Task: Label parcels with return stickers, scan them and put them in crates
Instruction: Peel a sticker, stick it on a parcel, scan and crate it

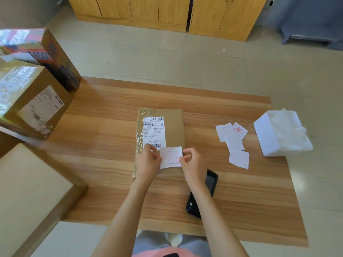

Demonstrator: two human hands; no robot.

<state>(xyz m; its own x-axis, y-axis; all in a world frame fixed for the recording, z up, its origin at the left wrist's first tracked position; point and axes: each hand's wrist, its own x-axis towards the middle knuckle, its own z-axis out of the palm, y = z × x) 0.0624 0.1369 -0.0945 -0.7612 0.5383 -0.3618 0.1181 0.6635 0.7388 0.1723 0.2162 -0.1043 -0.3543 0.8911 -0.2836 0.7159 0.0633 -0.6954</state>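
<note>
A flat brown parcel [173,127] with a white shipping label [154,131] lies in the middle of the wooden table [104,145]. Over its near end I hold a white return sticker [170,157] printed with a red frame. My left hand [148,164] pinches the sticker's left edge and my right hand [192,163] pinches its right edge. A black handheld scanner [203,194] lies on the table just under my right forearm, partly hidden by it.
Several loose return stickers [234,140] lie to the right of the parcel, next to a white box [265,134] holding crumpled paper. Two taped cardboard boxes [35,101] stand at the table's left edge. An open cardboard crate [27,184] sits at near left.
</note>
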